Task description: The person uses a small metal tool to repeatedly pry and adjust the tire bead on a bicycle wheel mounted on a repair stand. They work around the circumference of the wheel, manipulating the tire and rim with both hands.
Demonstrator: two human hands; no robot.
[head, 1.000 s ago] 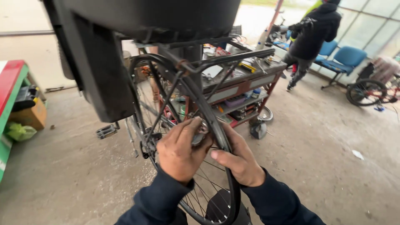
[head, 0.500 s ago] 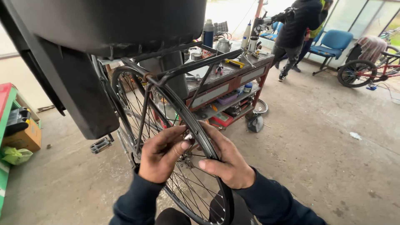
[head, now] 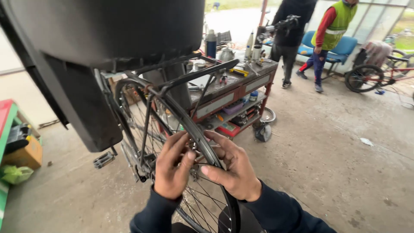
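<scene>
Both hands, left hand [head: 172, 170] and right hand [head: 230, 170], pinch the stiff bicycle wheel [head: 202, 172] rim, perhaps gripping a small spoke fitting.

Both hands meet on the near wheel [head: 215, 190], left hand [head: 172, 170] left of the rim, right hand [head: 233, 170] right. The counter [head: 241, 84] stands beyond, two people farther right.

The grey concrete floor [head: 327, 164] is dusty and stained. A red metal workshop cart [head: 235, 101] stands near blue chairs [head: 345, 45]. Daylight comes through large glass panes [head: 379, 17].
</scene>
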